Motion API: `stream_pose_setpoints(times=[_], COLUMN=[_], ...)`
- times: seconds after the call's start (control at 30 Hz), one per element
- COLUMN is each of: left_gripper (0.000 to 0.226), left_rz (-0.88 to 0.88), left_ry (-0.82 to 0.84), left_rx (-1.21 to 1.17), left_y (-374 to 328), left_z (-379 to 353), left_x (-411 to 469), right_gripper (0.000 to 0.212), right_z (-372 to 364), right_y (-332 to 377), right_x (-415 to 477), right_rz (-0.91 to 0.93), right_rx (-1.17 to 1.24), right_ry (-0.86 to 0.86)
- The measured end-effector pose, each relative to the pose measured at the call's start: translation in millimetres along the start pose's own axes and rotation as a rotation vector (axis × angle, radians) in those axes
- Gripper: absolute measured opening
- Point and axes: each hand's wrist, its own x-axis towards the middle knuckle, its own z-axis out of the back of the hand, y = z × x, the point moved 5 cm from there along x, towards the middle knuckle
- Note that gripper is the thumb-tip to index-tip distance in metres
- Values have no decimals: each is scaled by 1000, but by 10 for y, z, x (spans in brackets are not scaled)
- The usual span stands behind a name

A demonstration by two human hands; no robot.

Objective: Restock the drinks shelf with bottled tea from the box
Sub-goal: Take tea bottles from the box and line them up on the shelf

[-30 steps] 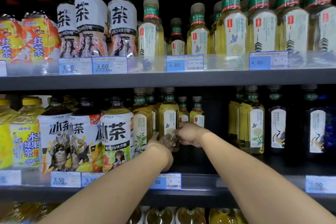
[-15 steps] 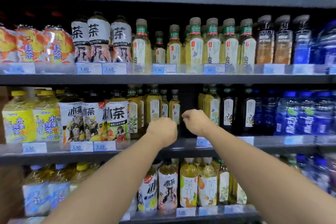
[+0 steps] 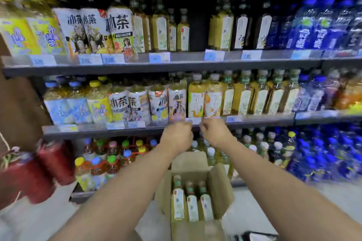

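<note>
Both empty, fingers curled in: left hand [image 3: 177, 135] and right hand [image 3: 214, 133] have pulled back from the tea row and dropped in front of the next shelf's edge. The view has tilted down, so the box [image 3: 219, 188] now shows below, flaps open, three tea bottles [image 3: 191, 201] upright inside. I'd say the last bottle is placed and a reach down comes next; the drinks shelf [image 3: 176, 65] has a dark gap [image 3: 197, 31] to fill.

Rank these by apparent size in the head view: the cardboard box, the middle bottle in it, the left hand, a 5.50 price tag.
1. cardboard box
2. left hand and middle bottle: about alike, so unranked
3. 5.50 price tag
</note>
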Motion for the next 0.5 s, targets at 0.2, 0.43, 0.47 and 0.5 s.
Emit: stream_pose_setpoints(times=[0.2, 0.43, 0.47, 0.5], left_gripper=[22, 58, 61, 59], left_rz=[223, 151, 137, 127], left_ry=[353, 554, 546, 539], left_rx=[-97, 143, 135, 124], left_y=[207, 573, 654, 733], left_z=[-1520, -2600, -2696, -2781], left_x=[-519, -991, -1042, -1089], right_gripper=[29, 27, 24, 26], right_z=[-1303, -2530, -2688, -2834], right_y=[-588, -968, -976, -974], right_x=[-377, -621, -637, -645], right_rz=[-170, -409, -444, -457], right_rx=[23, 159, 201, 245], right_ry=[278, 578, 624, 655])
